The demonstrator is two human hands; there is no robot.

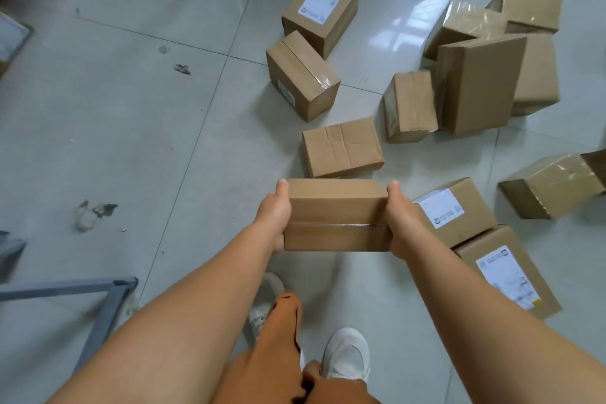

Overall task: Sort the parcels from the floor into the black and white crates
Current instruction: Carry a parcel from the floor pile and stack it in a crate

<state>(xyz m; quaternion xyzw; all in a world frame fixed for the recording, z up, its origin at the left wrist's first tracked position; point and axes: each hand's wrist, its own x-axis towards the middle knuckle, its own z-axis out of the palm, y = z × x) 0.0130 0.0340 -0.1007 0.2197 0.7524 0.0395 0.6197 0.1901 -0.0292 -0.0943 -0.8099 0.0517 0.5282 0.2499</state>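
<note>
Brown cardboard parcel (337,213), held between left hand (273,210) and right hand (401,216): one. Brown cardboard parcels on floor (342,147), beyond and right of the hands: at least eleven. White shoes (346,354), below the hands: two.

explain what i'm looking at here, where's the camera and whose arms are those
There is no robot here. The camera sits on a person's head and looks forward and down, so the two bare arms belong to the wearer. The left hand and right hand grip the ends of one plain cardboard parcel, held in the air above the tiled floor. More parcels lie scattered on the floor ahead and to the right, some with white shipping labels, such as one labelled box at the far end. The wearer's white shoe shows at the bottom, and a grey metal frame at lower left. No crates are clearly visible.
</note>
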